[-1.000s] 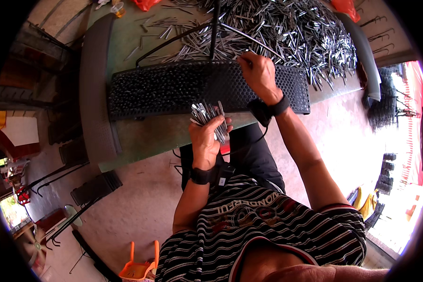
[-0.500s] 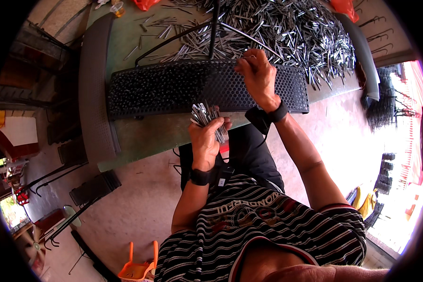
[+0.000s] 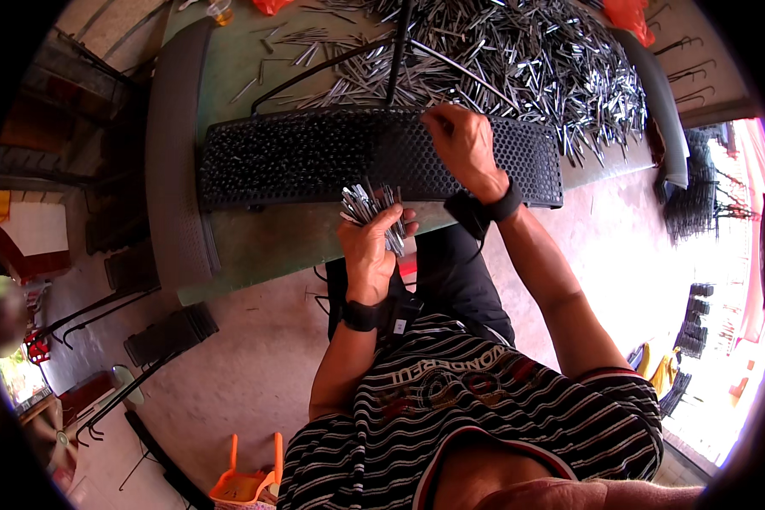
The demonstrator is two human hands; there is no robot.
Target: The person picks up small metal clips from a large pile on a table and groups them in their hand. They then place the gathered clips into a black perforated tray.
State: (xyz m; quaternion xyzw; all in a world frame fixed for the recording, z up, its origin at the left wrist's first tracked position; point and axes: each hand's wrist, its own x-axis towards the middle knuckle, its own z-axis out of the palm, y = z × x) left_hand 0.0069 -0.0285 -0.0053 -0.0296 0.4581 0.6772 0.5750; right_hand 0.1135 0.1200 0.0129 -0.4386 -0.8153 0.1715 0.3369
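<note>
My left hand [image 3: 372, 242] is wrapped round a bundle of thin silvery metal pieces [image 3: 367, 204], their ends sticking up between thumb and fingers. In front of it stands a long black rack [image 3: 510, 157] with a top full of small round holes. Many holes in its left half carry upright metal pieces [image 3: 280, 157] of what looks like the same kind; the right part shows bare holes. My right hand [image 3: 467, 149] hovers over the middle of the rack, thumb and fingertips pinched together. Whatever lies between those fingertips is too small or hidden to make out.
A large heap of loose metal pieces [image 3: 518, 59] covers the far right of the green table [image 3: 255, 255]. Black rods [image 3: 397, 59] rise behind the rack. A grey perforated panel [image 3: 177, 153] runs along the left edge. An orange chair [image 3: 242, 484] stands on the floor at lower left.
My right hand has lowered slightly and shifted a little left over the rack. The left hand keeps its bundle nearly in place. A blurred shape has appeared at the far left edge.
</note>
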